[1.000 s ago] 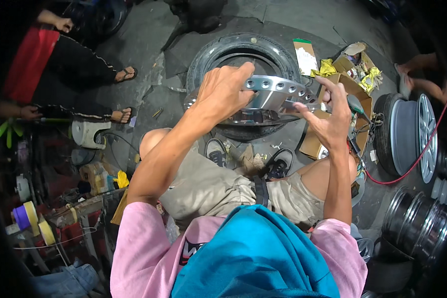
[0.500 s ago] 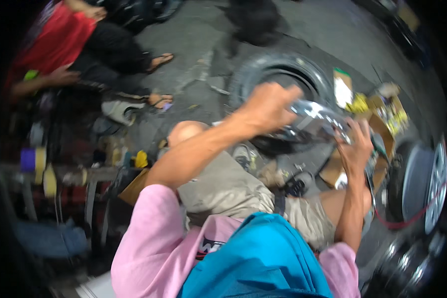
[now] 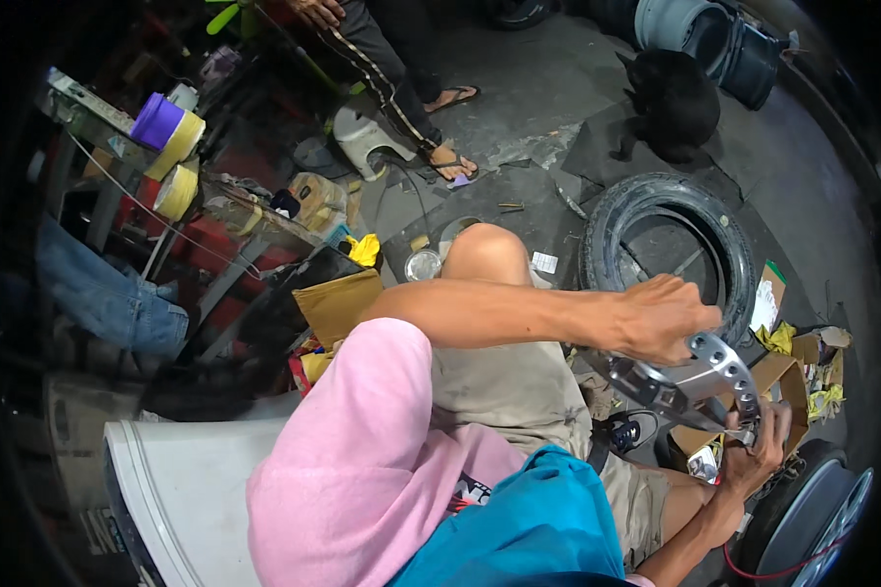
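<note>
Both my hands hold a curved, silver metal part (image 3: pixel 724 370) with a row of round holes, in front of my knees. My left hand (image 3: pixel 661 318), its arm stretched across to the right, is closed in a fist at the part's upper end. The fingers of my right hand (image 3: pixel 759 445) bend around its lower end. Just beyond my left hand, a black tyre (image 3: pixel 607 235) lies flat on the floor. Part of the silver piece is hidden behind my left hand, and its exact kind cannot be made out.
An open cardboard box (image 3: pixel 778 377) stands beside my right hand, near a spoked wheel (image 3: pixel 822 519). A black dog (image 3: pixel 671 103) sits beyond the tyre. At the left are a cluttered bench (image 3: pixel 264 210) and a white stool (image 3: pixel 362 137), near another person's feet (image 3: pixel 452 164).
My view has turned, so the scene has shifted. The silver part is still in both hands, tilted more steeply, with my right hand lower. The black dog now shows more fully.
</note>
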Motion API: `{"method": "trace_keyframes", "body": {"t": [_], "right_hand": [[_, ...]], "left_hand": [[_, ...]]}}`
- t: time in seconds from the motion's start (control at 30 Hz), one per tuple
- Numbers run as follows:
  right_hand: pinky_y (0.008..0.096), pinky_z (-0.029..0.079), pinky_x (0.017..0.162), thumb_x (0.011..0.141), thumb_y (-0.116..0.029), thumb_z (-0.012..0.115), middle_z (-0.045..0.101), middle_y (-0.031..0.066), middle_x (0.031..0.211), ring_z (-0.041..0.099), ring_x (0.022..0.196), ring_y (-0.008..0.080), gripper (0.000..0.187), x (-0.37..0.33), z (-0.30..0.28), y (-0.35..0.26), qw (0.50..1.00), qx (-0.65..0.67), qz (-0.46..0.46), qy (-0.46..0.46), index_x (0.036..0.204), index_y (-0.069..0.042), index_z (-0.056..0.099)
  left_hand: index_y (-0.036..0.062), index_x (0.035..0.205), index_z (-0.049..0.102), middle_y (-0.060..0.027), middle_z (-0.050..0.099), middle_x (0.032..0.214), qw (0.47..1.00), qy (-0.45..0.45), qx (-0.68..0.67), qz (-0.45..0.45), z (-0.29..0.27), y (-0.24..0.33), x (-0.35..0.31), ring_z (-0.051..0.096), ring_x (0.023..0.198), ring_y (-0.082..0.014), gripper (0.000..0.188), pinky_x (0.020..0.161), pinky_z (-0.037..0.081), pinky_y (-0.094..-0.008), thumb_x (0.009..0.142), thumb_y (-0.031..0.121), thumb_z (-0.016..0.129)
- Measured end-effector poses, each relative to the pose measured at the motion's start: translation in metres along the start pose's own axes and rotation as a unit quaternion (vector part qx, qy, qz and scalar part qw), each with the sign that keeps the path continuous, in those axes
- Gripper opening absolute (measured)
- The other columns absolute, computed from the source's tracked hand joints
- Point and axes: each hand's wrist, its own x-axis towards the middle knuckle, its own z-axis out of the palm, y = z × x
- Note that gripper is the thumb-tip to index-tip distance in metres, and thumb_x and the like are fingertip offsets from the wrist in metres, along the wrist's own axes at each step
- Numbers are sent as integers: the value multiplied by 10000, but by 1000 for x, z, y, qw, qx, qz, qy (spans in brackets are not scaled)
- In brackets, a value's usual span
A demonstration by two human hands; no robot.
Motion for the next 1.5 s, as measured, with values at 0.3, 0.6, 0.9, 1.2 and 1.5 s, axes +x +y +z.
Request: {"method": "trace_keyframes", "body": {"t": [0.3, 0.6, 0.9, 1.2, 1.5], "right_hand": [[438, 519, 643, 685, -235, 891, 640, 116, 940, 668, 761, 368, 373, -34, 19, 5, 991, 34, 5, -132, 954, -62, 697], [433, 525, 583, 718, -264, 862, 559, 74, 947, 662, 687, 303, 335, -66, 57, 35, 979, -29, 46, -195, 866, -103, 607], [385, 585, 671, 724, -292, 921, 617, 65, 1023, 707, 810, 277, 532, -33, 55, 15, 969, 120, 152, -156, 1175, -122, 697], [435, 572, 580, 795, -384, 856, 586, 54, 1174, 707, 678, 324, 590, -19, 74, 2, 983, 44, 53, -169, 1305, -168, 652], [463, 543, 659, 793, -227, 829, 624, 62, 1141, 696, 837, 357, 337, -19, 97, -15, 986, 39, 90, -137, 1070, -153, 652]], "left_hand": [[46, 1033, 630, -226, 669, 734, 991, -125, -41, -34, 55, -30, -35, 673, 734, -472, 333, 623, 519, -538, 763, 149, 794], [45, 1013, 608, -242, 694, 783, 976, -179, -44, -120, 112, -54, -30, 683, 780, -474, 275, 674, 528, -530, 799, 116, 764], [30, 1112, 557, -237, 689, 791, 971, -180, -43, -151, 127, -60, -3, 670, 775, -486, 333, 693, 515, -554, 814, 101, 687], [3, 1076, 485, -260, 650, 769, 968, -206, -42, -137, 129, -48, 12, 638, 760, -511, 324, 687, 497, -560, 821, 105, 655], [64, 1375, 539, -189, 587, 1258, 970, -236, -13, -56, 71, -88, -6, 507, 1271, -383, 700, 1058, 446, -500, 788, 297, 840]]}}
